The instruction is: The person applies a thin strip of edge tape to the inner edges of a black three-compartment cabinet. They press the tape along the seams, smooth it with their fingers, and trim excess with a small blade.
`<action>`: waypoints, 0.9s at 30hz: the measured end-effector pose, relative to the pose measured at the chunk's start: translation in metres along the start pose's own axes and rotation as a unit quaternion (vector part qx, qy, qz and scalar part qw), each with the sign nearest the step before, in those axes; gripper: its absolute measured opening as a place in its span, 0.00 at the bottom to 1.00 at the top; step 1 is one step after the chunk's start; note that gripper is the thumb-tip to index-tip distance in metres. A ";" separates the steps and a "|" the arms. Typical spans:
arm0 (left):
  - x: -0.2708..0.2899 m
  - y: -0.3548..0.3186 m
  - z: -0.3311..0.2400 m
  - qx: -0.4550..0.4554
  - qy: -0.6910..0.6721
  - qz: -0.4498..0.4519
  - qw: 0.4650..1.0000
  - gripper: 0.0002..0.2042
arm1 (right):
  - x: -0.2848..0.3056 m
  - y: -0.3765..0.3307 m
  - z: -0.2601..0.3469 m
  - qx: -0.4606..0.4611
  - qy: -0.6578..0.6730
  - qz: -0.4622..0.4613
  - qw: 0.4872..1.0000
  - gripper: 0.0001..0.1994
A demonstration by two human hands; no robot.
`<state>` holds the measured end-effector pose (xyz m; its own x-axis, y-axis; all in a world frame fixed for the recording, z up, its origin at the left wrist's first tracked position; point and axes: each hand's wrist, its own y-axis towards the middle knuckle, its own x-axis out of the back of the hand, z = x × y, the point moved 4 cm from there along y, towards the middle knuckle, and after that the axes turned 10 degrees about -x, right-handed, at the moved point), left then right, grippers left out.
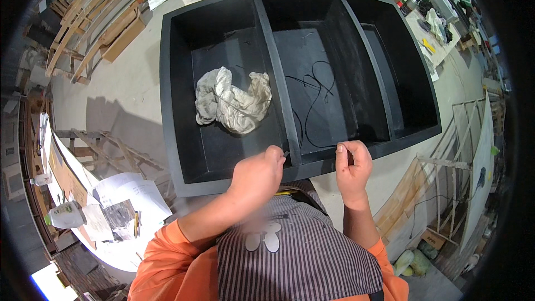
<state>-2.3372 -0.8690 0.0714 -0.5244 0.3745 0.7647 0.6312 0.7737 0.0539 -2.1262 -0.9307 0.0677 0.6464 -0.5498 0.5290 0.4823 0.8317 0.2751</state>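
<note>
A large black cabinet (173, 106) with three compartments lies on its back on the floor in front of me. A crumpled whitish cloth (231, 100) lies in the left compartment. A thin dark wire (317, 97) curls across the middle compartment toward the near edge. My left hand (256, 175) is at the near rim by the first divider, its fingers pinched on the wire's end. My right hand (352, 167) is at the near rim of the middle compartment, thumb and forefinger pinched together; what they hold is too small to tell.
Wooden frames (95, 17) are stacked at the back left. A table with papers and a white bottle (67, 214) is at my left. A cluttered workbench (437, 28) stands at the far right, and wooden frames (440, 189) lean at the near right.
</note>
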 end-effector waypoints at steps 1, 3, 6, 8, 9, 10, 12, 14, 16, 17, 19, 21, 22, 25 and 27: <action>0.000 0.000 0.000 -0.005 0.001 -0.004 1.000 0.08 | 0.000 0.000 0.000 0.003 -0.002 0.000 1.000 0.04; 0.000 0.000 0.000 -0.008 0.000 -0.007 1.000 0.07 | 0.000 -0.001 -0.001 -0.010 0.000 0.006 1.000 0.04; -0.001 -0.001 0.001 -0.006 -0.004 -0.008 1.000 0.07 | -0.001 -0.001 -0.002 -0.017 -0.004 0.008 1.000 0.04; 0.000 -0.001 0.000 -0.009 -0.002 -0.011 1.000 0.07 | -0.001 -0.001 -0.002 -0.015 -0.006 0.006 1.000 0.04; -0.001 -0.001 0.000 -0.008 -0.002 -0.010 1.000 0.07 | -0.001 -0.001 -0.002 -0.013 -0.004 0.004 1.000 0.04; -0.001 -0.001 0.000 -0.007 -0.001 -0.010 1.000 0.07 | -0.001 -0.001 -0.002 -0.011 -0.003 0.002 1.000 0.04; -0.001 -0.001 0.001 -0.005 -0.001 -0.008 1.000 0.07 | -0.001 -0.001 -0.002 -0.011 -0.007 0.004 1.000 0.03; -0.001 0.000 0.001 -0.003 -0.002 -0.007 1.000 0.07 | -0.001 -0.001 -0.002 -0.012 -0.008 0.007 1.000 0.03; 0.000 -0.001 0.001 -0.004 -0.005 -0.009 1.000 0.07 | -0.001 -0.001 -0.001 -0.013 -0.008 0.011 1.000 0.04; 0.000 -0.001 0.001 -0.004 -0.007 -0.010 1.000 0.07 | 0.000 -0.001 -0.001 -0.011 -0.009 0.010 1.000 0.04; 0.000 -0.001 0.001 -0.007 -0.005 -0.011 1.000 0.07 | -0.001 -0.001 -0.001 -0.008 -0.012 0.008 1.000 0.04; -0.001 -0.001 0.001 -0.008 -0.003 -0.012 1.000 0.07 | -0.001 -0.001 -0.001 -0.009 -0.015 0.008 1.000 0.04; -0.001 -0.001 0.001 -0.008 -0.002 -0.011 1.000 0.07 | -0.001 -0.001 -0.001 -0.009 -0.016 0.008 1.000 0.04; -0.002 -0.002 0.001 -0.010 0.003 -0.012 1.000 0.07 | 0.000 -0.001 0.001 -0.008 -0.013 0.007 1.000 0.03; -0.002 -0.002 0.001 -0.015 0.005 -0.017 1.000 0.07 | 0.000 -0.001 0.002 -0.007 -0.011 0.007 1.000 0.03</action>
<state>-2.3378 -0.8705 0.0695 -0.5409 0.3433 0.7678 0.6297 0.7705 0.0991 -2.1280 -0.9308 0.0687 0.6405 -0.5363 0.5496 0.4818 0.8380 0.2563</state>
